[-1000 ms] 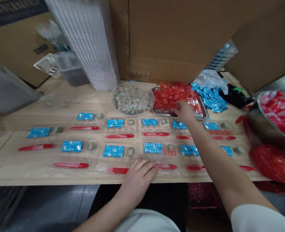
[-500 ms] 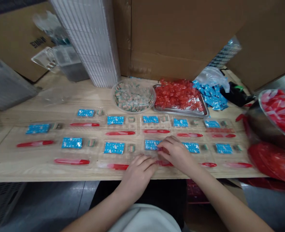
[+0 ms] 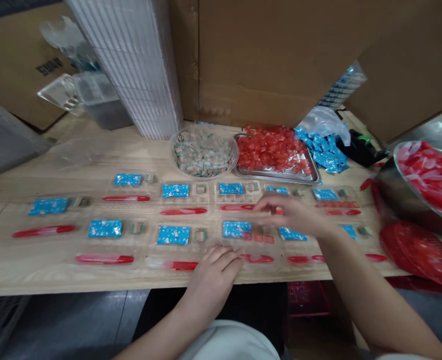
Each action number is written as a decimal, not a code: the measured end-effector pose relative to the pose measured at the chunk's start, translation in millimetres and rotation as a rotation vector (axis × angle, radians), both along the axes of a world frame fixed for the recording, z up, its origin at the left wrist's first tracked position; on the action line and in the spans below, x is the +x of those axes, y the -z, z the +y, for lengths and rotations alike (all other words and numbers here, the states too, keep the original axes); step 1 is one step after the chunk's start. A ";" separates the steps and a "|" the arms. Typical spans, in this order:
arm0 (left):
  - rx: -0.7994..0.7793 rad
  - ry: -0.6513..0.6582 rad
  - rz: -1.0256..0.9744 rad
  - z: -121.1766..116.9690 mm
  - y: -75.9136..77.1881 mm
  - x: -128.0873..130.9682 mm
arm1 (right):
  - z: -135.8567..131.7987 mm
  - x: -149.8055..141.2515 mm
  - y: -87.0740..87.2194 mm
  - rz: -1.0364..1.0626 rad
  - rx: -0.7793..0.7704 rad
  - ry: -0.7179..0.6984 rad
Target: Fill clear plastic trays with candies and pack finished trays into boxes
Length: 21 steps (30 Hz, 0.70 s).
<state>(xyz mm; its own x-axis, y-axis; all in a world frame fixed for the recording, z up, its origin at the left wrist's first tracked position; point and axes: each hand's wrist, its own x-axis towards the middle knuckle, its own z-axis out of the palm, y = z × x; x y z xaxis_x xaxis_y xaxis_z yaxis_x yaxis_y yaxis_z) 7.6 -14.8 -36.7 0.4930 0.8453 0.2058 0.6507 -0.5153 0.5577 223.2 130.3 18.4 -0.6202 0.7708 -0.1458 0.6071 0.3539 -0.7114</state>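
My left hand [image 3: 218, 267] lies with fingers stretched out at the front edge of a clear plastic tray, between two red pen-shaped items. In this tray are a blue printed packet [image 3: 236, 229], small red wrapped pieces [image 3: 263, 238] in a row and a red pen-shaped item [image 3: 257, 258]. My right hand [image 3: 286, 214], blurred by motion, hovers behind and right of those pieces, fingers apart with nothing visible in them. It partly covers neighbouring trays. Nearby trays hold a blue packet [image 3: 173, 235], a striped sweet [image 3: 200, 235] and a red pen-shaped item [image 3: 181, 265].
Behind the trays stand a round tub [image 3: 204, 175] of striped sweets and a metal tray [image 3: 277, 177] of red wrapped pieces. Blue packets [image 3: 328, 152] lie beside it. At right are a metal bowl [image 3: 388, 187] and red basket [image 3: 419, 252]. A tall stack of clear trays [image 3: 138, 70] rises behind.
My right hand has lifted off the middle tray and moved back and right. Red pieces now show beside its blue packet. My left hand stays at the tray's front edge.
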 end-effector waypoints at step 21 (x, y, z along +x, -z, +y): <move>0.065 -0.008 0.065 -1.2 -0.3 2.7 | -89.5 27.2 14.4 0.161 0.679 0.683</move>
<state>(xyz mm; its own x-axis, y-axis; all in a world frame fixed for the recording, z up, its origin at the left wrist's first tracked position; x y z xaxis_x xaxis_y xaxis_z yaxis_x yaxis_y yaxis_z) 10.3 -16.0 -36.4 0.5008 0.8350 0.2279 0.6887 -0.5439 0.4795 250.3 40.8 4.0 0.0182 0.8605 0.5092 0.7470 0.3268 -0.5790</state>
